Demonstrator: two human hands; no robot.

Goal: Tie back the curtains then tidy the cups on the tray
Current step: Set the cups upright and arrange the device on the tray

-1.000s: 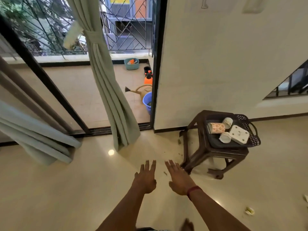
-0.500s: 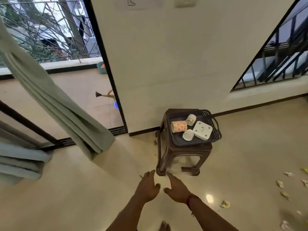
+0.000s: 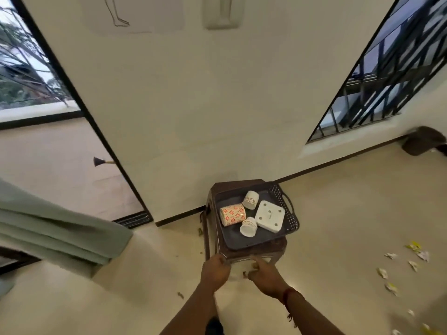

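A dark tray (image 3: 289, 209) rests on a brown plastic stool (image 3: 233, 185) against the wall. On the tray, an orange-flowered cup (image 3: 232, 214) lies on its side. Two small white cups (image 3: 251, 199) (image 3: 248, 227) are tipped over beside it, and a white square lid (image 3: 270, 215) lies at the right. My left hand (image 3: 214, 272) is at the stool's front left corner with its fingers half curled and nothing in them. My right hand (image 3: 264, 276) hovers at the stool's front edge, also empty. The green curtain (image 3: 60, 228) hangs at the left.
Paper scraps (image 3: 411, 262) are scattered over the tiled floor at the right. A dark object (image 3: 423, 140) sits by the far right wall under a barred window (image 3: 377, 88). The balcony doorway (image 3: 60, 165) opens at the left, with a watering can spout (image 3: 99, 162) showing.
The view has swung right and closed in on the stool. Both hands have moved forward from above the floor to the stool's front edge, and their fingers have curled in.
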